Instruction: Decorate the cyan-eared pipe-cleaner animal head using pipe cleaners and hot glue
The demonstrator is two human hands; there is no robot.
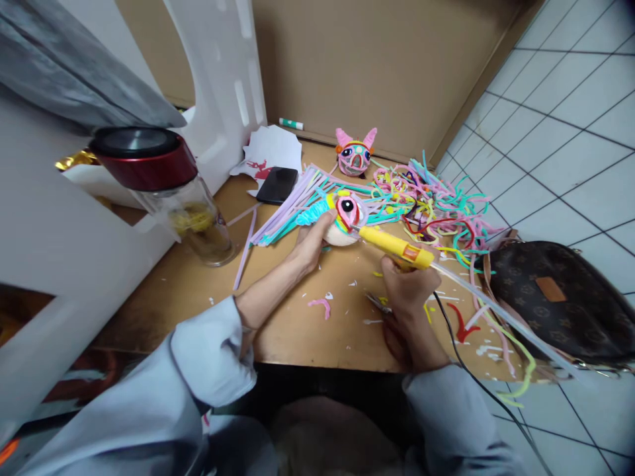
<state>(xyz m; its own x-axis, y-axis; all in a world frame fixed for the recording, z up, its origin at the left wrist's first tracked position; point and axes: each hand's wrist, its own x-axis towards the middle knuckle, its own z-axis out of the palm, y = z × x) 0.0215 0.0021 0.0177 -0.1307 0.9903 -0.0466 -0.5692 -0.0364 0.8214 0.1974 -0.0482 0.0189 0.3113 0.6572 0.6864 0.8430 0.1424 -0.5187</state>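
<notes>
My left hand (317,239) is closed around a craft animal head (346,235) with a pale round base, a turquoise fuzzy ear and a big black-and-white eye rimmed in pink, red and yellow. My right hand (409,285) grips a yellow hot glue gun (391,244), a long clear glue stick (496,307) sticking out of its rear. The gun's nozzle is at the head, just below the eye; whether it touches I cannot tell. Beneath my right wrist lie scissors (378,303), partly hidden. A pink pipe cleaner piece (321,305) lies in front of the head.
Behind are a finished-looking pink-eared head (354,158), a phone (278,184), and bundled pipe cleaners (292,208). A tangled pile (441,205) lies right, near a brown handbag (560,297). A glass bottle (198,225) stands left. The gun's black cord (456,347) runs off the table's front edge.
</notes>
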